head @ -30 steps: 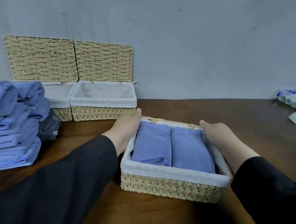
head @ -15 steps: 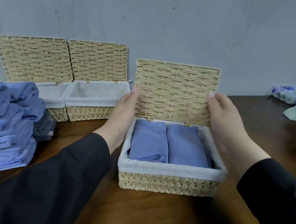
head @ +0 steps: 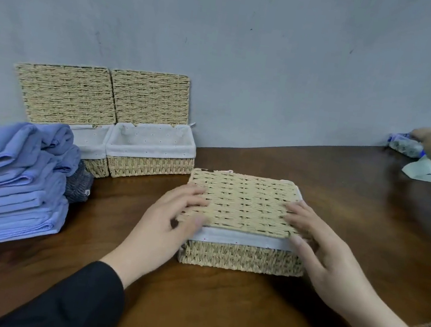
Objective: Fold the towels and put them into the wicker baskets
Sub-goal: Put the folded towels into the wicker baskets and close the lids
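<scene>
The lid (head: 242, 202) of the near wicker basket (head: 240, 257) is now lying flat and closed on it; half a second ago it was standing upright, and the two folded blue towels inside were showing. Those towels are now hidden under the lid. The left hand (head: 164, 228) is resting on the left front corner of the lid with the fingers spread and the thumb at the white lining edge, and the right hand (head: 318, 248) is lying on the right front corner in the same way, so neither grip is closing around anything. Left of this basket, a pile of blue towels (head: 6, 179) is waiting on the bench (head: 353, 209). Behind and left of it, two open baskets (head: 152, 152) are standing against the wall.
</scene>
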Action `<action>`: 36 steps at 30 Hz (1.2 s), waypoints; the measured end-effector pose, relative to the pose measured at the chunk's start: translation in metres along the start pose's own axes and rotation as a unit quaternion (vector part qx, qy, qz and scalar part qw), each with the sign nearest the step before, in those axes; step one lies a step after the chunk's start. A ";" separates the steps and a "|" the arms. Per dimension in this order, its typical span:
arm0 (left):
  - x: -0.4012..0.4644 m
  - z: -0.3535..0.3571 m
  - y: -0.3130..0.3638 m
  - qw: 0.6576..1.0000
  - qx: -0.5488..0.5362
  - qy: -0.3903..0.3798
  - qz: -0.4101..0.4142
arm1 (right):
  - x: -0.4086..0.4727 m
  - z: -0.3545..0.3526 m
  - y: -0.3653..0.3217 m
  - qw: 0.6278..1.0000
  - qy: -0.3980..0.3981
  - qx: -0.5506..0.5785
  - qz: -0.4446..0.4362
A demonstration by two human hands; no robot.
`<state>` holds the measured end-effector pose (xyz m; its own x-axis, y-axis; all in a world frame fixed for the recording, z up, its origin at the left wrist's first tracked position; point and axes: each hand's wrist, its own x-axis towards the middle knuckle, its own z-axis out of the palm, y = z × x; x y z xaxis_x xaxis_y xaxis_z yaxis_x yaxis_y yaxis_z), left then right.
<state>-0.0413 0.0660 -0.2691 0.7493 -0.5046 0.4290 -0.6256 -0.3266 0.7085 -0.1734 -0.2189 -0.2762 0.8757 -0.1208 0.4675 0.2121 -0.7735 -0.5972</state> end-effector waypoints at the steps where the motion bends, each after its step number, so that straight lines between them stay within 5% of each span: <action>1: -0.003 0.001 -0.002 0.998 0.050 -0.022 0.021 | -0.002 0.001 0.003 0.998 -0.004 -0.054 -0.023; 7: 0.000 0.003 -0.004 0.984 0.168 -0.040 0.037 | 0.004 0.009 -0.003 0.957 0.048 -0.242 -0.151; 14: 0.051 0.023 0.004 0.962 0.266 -0.067 0.000 | 0.045 0.044 -0.009 0.941 0.090 -0.320 -0.061; 22: 0.138 0.053 -0.016 0.923 0.384 -0.038 -0.013 | 0.125 0.115 0.027 0.966 0.055 -0.246 0.058; 36: 0.271 0.087 -0.067 0.868 0.495 -0.040 -0.018 | 0.254 0.135 0.109 0.988 0.044 -0.143 0.049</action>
<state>0.1848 -0.1181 -0.2492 0.7790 -0.5209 0.3490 -0.5121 -0.8498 -0.1252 0.1308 -0.2499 -0.3099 0.8424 -0.2477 0.4785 -0.0143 -0.8980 -0.4397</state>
